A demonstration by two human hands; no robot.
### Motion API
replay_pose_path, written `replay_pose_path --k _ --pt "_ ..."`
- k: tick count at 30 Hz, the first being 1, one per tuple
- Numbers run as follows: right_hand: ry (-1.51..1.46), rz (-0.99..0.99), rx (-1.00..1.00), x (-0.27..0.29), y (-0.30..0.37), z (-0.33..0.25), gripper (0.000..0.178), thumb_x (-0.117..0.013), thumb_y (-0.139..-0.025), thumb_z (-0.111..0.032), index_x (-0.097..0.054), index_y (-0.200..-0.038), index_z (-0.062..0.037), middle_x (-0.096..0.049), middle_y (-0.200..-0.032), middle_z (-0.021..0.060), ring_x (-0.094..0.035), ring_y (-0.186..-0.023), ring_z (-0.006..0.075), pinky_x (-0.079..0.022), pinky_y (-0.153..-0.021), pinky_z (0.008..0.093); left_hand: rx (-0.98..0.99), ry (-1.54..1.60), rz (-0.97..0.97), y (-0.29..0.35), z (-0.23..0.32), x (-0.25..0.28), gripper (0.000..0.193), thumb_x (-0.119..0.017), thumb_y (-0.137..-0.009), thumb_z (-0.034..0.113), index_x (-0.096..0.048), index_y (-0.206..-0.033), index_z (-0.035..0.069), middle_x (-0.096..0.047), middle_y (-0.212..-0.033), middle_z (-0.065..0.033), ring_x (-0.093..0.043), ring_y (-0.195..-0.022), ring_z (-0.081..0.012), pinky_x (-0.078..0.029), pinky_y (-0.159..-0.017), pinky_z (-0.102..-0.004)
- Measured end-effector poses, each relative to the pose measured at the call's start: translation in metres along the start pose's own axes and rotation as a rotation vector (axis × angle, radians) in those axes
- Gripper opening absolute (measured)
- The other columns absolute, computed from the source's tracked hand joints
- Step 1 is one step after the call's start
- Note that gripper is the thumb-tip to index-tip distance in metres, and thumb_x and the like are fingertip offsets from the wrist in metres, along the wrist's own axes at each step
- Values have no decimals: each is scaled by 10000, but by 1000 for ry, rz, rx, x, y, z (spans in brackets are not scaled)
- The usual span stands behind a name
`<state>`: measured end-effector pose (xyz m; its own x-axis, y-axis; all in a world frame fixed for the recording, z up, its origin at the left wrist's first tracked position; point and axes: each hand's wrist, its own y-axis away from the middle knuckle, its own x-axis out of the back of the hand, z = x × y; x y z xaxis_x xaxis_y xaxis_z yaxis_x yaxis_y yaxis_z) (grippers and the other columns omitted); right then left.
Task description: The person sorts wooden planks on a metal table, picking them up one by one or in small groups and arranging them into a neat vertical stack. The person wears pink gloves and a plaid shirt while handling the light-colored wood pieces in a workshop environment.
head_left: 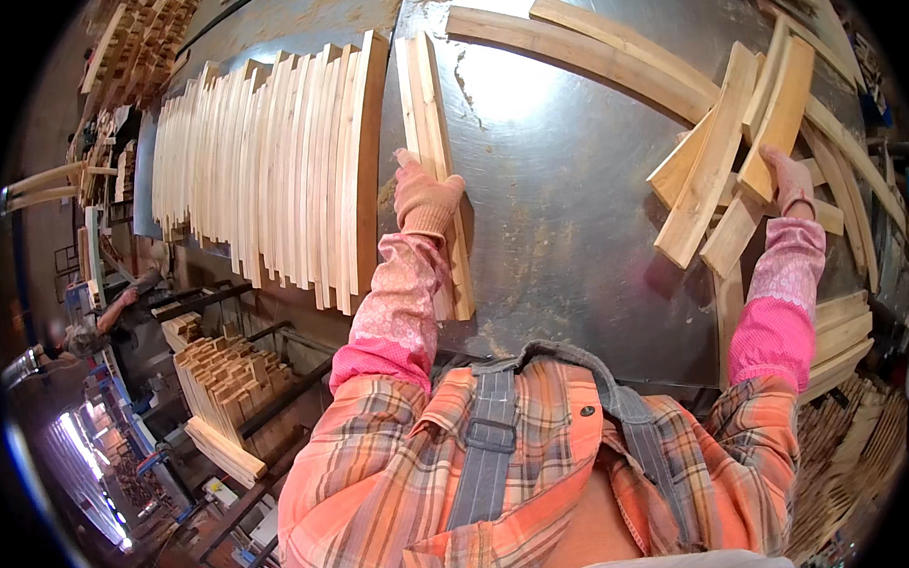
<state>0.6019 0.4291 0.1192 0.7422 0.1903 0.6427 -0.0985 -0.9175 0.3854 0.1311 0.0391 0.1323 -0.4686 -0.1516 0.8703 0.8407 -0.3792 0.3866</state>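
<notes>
My left hand (426, 197), in a pale pinkish work glove, is closed round a pair of narrow wooden slats (426, 110) that lie side by side on the metal table. To their left, across a small gap, stands a long row of similar wooden slats (270, 170), packed together on edge. Out to the right, my right hand (791, 180), also gloved, grips the near end of a wooden board (783, 97) on top of a loose pile. Under and beside that board, several more boards (706, 165) cross each other at angles. The fingertips of my right hand are partly hidden.
Long curved boards (607, 63) reach from the pile toward the far middle of the metal table (563, 230). More wood (837, 341) is stacked at the near right. Below left, a rack holds short wooden pieces (233, 382). Another person's arm (120, 308) shows at the left.
</notes>
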Motion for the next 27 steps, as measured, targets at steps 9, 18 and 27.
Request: replay_pose_path --k 9,18,27 --pt "-535 -180 170 -19 165 -38 422 -754 -916 -194 -649 -1247 46 -712 -1070 81 -699 -934 187 -573 -837 317 -23 1763 -774 -26 -99 -3 749 -743 -846 500 -586 -1312 -65 -711 -1057 -224 -730 -916 -297 -648 -723 -391" --pt "-87 -370 228 -131 353 3 452 -758 -789 -203 -695 -1194 -12 -743 -1042 176 -723 -935 259 -577 -825 406 -20 1341 -553 1 -73 52 510 -757 -834 307 -640 -1215 -10 -711 -1020 -172 -727 -840 -306 -630 -750 -416" --pt "381 -724 453 -306 467 -72 757 -825 -769 -370 -527 -1352 10 -629 -1210 240 -605 -1187 415 -483 -1060 480 -190 141 -8 10 -73 26 1024 -797 -835 440 -296 -1588 -41 -417 -1552 -300 -425 -1438 -441 -354 -1211 -455"
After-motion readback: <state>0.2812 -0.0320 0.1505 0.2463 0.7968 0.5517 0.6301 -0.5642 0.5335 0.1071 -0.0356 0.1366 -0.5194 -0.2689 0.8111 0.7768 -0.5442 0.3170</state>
